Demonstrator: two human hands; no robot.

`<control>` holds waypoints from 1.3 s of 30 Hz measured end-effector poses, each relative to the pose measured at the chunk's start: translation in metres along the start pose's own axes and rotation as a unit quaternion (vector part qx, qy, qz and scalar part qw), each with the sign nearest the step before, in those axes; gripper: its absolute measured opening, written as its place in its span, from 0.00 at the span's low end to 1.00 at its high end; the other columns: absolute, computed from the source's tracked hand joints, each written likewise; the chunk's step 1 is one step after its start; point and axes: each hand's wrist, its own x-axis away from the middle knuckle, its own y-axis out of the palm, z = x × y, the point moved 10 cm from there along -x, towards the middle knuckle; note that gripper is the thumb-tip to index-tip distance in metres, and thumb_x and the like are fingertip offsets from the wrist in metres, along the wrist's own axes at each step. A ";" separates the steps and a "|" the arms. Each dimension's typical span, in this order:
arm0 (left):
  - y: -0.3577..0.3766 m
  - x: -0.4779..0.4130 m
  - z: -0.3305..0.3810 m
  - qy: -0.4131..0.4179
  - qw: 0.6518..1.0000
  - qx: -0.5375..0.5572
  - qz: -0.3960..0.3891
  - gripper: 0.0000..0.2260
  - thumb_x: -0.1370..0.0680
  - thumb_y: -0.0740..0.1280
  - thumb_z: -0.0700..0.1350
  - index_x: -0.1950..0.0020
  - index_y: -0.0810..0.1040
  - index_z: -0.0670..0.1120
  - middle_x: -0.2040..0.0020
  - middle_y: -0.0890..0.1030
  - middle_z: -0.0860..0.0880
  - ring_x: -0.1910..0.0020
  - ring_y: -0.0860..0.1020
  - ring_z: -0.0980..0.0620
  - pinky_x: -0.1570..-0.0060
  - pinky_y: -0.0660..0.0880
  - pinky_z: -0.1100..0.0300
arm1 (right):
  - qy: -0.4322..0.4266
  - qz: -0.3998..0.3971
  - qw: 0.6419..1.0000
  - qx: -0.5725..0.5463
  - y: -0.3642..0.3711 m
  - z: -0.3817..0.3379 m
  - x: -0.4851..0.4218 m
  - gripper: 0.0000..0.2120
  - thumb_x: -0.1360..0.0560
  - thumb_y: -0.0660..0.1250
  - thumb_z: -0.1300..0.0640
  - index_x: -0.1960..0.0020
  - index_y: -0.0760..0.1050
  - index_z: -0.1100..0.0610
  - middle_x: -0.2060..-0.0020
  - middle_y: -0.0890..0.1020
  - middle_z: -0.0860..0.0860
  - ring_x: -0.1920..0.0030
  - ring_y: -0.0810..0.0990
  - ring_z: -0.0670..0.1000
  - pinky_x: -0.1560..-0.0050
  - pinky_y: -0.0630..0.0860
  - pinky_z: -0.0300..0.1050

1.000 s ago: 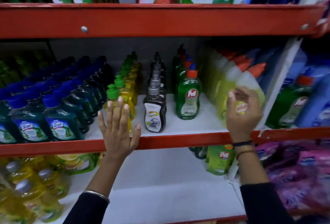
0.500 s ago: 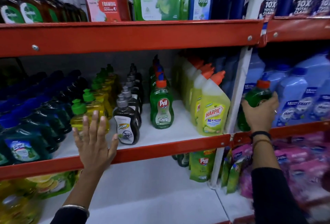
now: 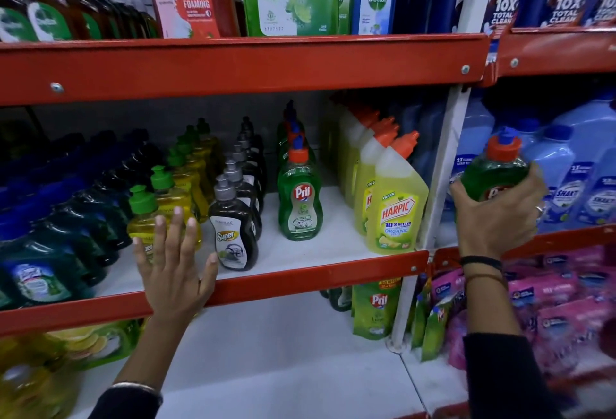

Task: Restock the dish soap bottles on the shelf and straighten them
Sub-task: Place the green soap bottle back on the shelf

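My right hand (image 3: 496,215) grips a green Pril dish soap bottle (image 3: 496,171) with an orange cap, held upright in front of the blue jugs in the right bay. A row of matching green Pril bottles (image 3: 300,205) stands on the middle shelf (image 3: 316,272). Left of it run a row of black Super bottles (image 3: 235,235) and a row of yellow bottles with green caps (image 3: 166,208). My left hand (image 3: 175,268) is flat with fingers spread, resting against the shelf's red front edge before the first yellow bottle.
Yellow Harpic bottles (image 3: 396,205) stand right of the Pril row, against the white upright post (image 3: 440,168). Dark blue-capped bottles (image 3: 50,235) fill the left. Blue jugs (image 3: 580,181) crowd the right bay. Dettol products sit on the top shelf; refill pouches (image 3: 376,312) and pink packs (image 3: 550,302) lie below.
My right hand left the Harpic bottles, reached into the right bay and took hold of a green Pril bottle, now lifted slightly. My left hand stayed at the yellow bottles.
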 end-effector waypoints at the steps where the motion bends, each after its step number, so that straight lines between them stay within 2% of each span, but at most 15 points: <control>1: 0.000 0.000 0.001 0.000 1.000 0.001 0.001 0.28 0.18 0.51 0.56 0.20 0.51 0.47 0.19 0.52 0.49 0.20 0.50 0.48 0.23 0.41 0.45 | -0.015 0.012 1.000 0.003 -0.007 -0.010 0.004 0.42 0.37 0.73 0.42 0.30 0.61 0.57 0.35 0.72 0.60 0.39 0.75 0.63 0.44 0.73 0.59; 5: -0.002 -0.001 -0.002 -0.008 1.000 0.010 0.000 0.28 0.18 0.51 0.56 0.20 0.51 0.48 0.19 0.51 0.50 0.20 0.49 0.48 0.23 0.41 0.45 | -0.045 0.001 0.999 -0.017 -0.023 -0.049 0.026 0.41 0.39 0.72 0.39 0.33 0.65 0.57 0.38 0.75 0.58 0.44 0.77 0.63 0.52 0.74 0.56; 12: -0.001 -0.002 -0.002 -0.010 1.000 0.017 -0.002 0.28 0.18 0.51 0.57 0.20 0.49 0.49 0.19 0.49 0.51 0.20 0.48 0.49 0.23 0.41 0.45 | -0.018 -0.127 0.985 -0.112 -0.004 -0.103 0.084 0.44 0.44 0.77 0.36 0.37 0.65 0.58 0.43 0.79 0.57 0.46 0.79 0.60 0.51 0.73 0.51; 15: -0.001 -0.002 -0.002 -0.007 1.000 0.009 0.001 0.28 0.18 0.51 0.57 0.20 0.49 0.49 0.19 0.49 0.50 0.20 0.48 0.49 0.23 0.42 0.45 | -0.028 -0.178 0.975 -0.126 0.019 -0.123 0.109 0.44 0.45 0.76 0.34 0.39 0.65 0.58 0.46 0.80 0.56 0.49 0.80 0.58 0.54 0.72 0.48; 17: -0.002 -0.002 -0.002 -0.004 1.000 0.007 0.006 0.28 0.18 0.51 0.56 0.20 0.49 0.49 0.19 0.49 0.50 0.20 0.48 0.49 0.23 0.42 0.44 | -0.040 -0.210 0.970 -0.117 0.038 -0.132 0.125 0.44 0.46 0.75 0.33 0.41 0.65 0.57 0.48 0.81 0.55 0.51 0.81 0.58 0.57 0.69 0.45; 20: -0.003 0.000 -0.001 -0.001 1.000 0.013 0.014 0.28 0.18 0.52 0.56 0.20 0.51 0.48 0.19 0.50 0.50 0.20 0.49 0.48 0.24 0.44 0.43 | -0.048 -0.233 0.967 -0.089 0.061 -0.137 0.144 0.44 0.47 0.74 0.30 0.43 0.64 0.56 0.51 0.81 0.55 0.52 0.81 0.59 0.61 0.68 0.46; 24: -0.003 0.001 0.001 0.007 1.000 0.011 0.017 0.28 0.19 0.53 0.55 0.20 0.52 0.48 0.19 0.51 0.50 0.20 0.50 0.48 0.24 0.46 0.42 | -0.055 -0.257 0.963 -0.060 0.083 -0.137 0.162 0.45 0.46 0.74 0.30 0.42 0.64 0.58 0.50 0.81 0.57 0.51 0.81 0.60 0.61 0.68 0.45; 31: -0.003 0.001 0.002 0.015 1.000 0.014 0.017 0.27 0.18 0.53 0.54 0.21 0.52 0.48 0.19 0.52 0.50 0.20 0.51 0.48 0.23 0.45 0.44 | -0.081 -0.289 0.953 -0.035 0.096 -0.140 0.175 0.48 0.45 0.67 0.24 0.39 0.63 0.57 0.46 0.79 0.57 0.49 0.81 0.59 0.57 0.77 0.50; 34: -0.013 -0.002 0.006 -0.014 0.994 0.107 0.026 0.24 0.17 0.53 0.52 0.22 0.56 0.47 0.20 0.53 0.54 0.21 0.52 0.48 0.23 0.48 0.47 | -0.067 -0.323 0.940 -0.090 0.095 -0.133 0.176 0.44 0.39 0.64 0.26 0.36 0.64 0.57 0.41 0.77 0.55 0.46 0.79 0.55 0.56 0.78 0.47; 36: -0.023 -0.009 0.022 -0.019 0.973 0.230 0.029 0.21 0.17 0.54 0.49 0.25 0.60 0.45 0.21 0.57 0.54 0.22 0.56 0.48 0.24 0.55 0.49 | -0.007 -0.374 0.907 -0.193 0.096 -0.125 0.179 0.36 0.33 0.61 0.32 0.35 0.64 0.56 0.41 0.76 0.52 0.44 0.77 0.51 0.55 0.75 0.40; 38: -0.027 -0.018 0.048 -0.038 0.927 0.374 -0.006 0.20 0.17 0.54 0.48 0.26 0.62 0.44 0.23 0.63 0.51 0.24 0.62 0.48 0.27 0.61 0.50 | 0.096 -0.410 0.851 -0.315 0.097 -0.108 0.184 0.27 0.26 0.57 0.37 0.35 0.65 0.54 0.42 0.75 0.47 0.40 0.74 0.49 0.52 0.71 0.30; 39: -0.023 -0.022 0.064 -0.067 0.892 0.445 -0.043 0.20 0.17 0.53 0.49 0.26 0.63 0.44 0.25 0.65 0.51 0.25 0.64 0.49 0.27 0.63 0.51 | 0.140 -0.426 0.824 -0.346 0.099 -0.101 0.188 0.29 0.27 0.55 0.33 0.35 0.65 0.51 0.39 0.74 0.47 0.37 0.72 0.49 0.45 0.70 0.32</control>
